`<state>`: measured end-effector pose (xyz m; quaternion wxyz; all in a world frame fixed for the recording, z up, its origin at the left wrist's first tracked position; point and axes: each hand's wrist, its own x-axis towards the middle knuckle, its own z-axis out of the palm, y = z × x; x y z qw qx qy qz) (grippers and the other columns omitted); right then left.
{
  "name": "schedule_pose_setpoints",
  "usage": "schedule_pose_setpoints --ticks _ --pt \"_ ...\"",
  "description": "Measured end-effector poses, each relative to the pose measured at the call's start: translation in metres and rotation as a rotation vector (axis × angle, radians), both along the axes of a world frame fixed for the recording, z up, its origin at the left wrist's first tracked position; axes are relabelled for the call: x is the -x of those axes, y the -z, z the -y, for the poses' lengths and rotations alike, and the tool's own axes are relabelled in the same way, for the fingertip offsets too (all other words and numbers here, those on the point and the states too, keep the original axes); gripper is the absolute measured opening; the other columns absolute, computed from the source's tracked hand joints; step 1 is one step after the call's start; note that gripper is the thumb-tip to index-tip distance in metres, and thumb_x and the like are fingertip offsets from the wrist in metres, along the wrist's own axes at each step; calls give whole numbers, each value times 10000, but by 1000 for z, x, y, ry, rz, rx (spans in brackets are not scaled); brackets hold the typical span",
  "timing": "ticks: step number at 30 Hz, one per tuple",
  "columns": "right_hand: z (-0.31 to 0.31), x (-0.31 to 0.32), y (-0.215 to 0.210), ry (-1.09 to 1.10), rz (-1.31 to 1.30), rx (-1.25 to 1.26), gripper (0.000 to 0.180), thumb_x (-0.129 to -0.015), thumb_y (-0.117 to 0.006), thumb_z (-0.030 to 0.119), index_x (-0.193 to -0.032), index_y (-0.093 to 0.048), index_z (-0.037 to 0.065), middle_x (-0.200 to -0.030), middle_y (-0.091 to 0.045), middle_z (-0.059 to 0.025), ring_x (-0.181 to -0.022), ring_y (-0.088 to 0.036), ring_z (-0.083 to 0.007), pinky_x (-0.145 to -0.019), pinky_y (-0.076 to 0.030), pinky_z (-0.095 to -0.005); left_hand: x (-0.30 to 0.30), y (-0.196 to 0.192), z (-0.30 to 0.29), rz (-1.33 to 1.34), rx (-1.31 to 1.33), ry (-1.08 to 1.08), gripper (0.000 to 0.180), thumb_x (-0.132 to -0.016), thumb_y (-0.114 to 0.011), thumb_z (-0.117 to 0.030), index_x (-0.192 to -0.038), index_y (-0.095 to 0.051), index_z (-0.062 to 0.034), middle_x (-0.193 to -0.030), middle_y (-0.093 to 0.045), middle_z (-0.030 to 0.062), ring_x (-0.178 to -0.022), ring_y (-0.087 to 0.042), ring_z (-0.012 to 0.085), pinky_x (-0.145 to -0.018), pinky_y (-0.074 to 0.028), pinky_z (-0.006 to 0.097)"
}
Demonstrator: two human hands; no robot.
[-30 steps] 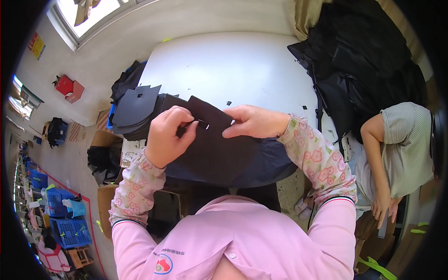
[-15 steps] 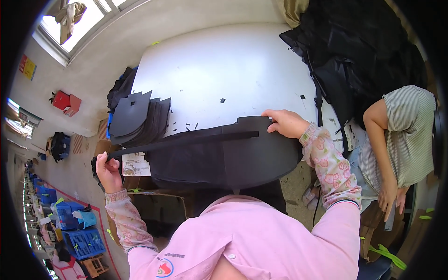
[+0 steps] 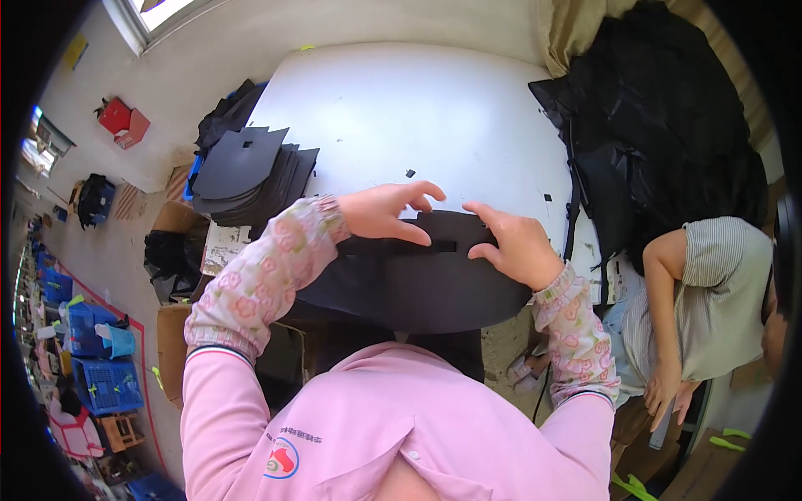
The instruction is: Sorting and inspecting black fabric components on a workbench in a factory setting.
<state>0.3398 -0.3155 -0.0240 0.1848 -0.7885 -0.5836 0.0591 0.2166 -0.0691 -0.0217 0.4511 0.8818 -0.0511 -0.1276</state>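
A large black rounded panel (image 3: 418,292) lies at the table's near edge, overhanging toward my body. My left hand (image 3: 388,210) is over its far edge with thumb and fingers apart. The thumb tip is close to a small dark rectangle (image 3: 449,246), which may be a slot or the end of the black strap; I cannot tell. My right hand (image 3: 520,250) is at the panel's right part, its thumb and forefinger spread toward the left hand. Neither hand visibly grips anything. A dark band shows partly beneath my left hand.
A stack of black cut panels (image 3: 242,171) sits on the left of the white table (image 3: 393,108). Black fabric (image 3: 668,125) is heaped at the right. Beside it a person in a striped shirt (image 3: 727,292) holds a thin metal tool. Cardboard boxes (image 3: 174,334) stand lower left.
My left hand has let go of the black strap at the far left and moved right, over the panel. The right hand has come off the panel's far edge and opened its fingers.
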Motion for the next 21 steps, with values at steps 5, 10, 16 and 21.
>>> schedule_pose_setpoints --ticks 5,10,16,21 --pt "-1 13 -15 25 21 -31 663 -722 -803 199 -1323 -532 126 -993 -703 -128 -851 -672 -348 -709 -535 -440 -38 27 13 10 0 227 736 -766 -799 -202 -1401 -463 -41 -1247 -626 177 -1142 -604 283 -990 -464 375" --pt "3 14 -10 33 117 -58 623 -726 -795 186 -1293 -547 115 -939 -700 -111 -789 -667 -319 -671 -509 -408 -42 24 21 -47 31 259 738 -705 -822 -158 -1365 -520 -24 -1165 -672 166 -1088 -633 278 -984 -473 363" --pt "6 22 -3 65 257 -132 579 -733 -778 169 -1267 -561 107 -827 -656 -69 -708 -645 -264 -664 -464 -383 -40 29 23 -37 126 244 776 -702 -811 -126 -1398 -488 -15 -1208 -657 159 -1087 -626 248 -983 -471 345" --pt "5 32 -12 82 368 -115 510 -770 -735 162 -1249 -573 99 -783 -616 -45 -708 -637 -220 -673 -436 -378 -39 32 24 -166 400 153 865 -673 -824 -85 -1431 -415 -10 -1333 -562 114 -1209 -524 176 -1059 -404 317"
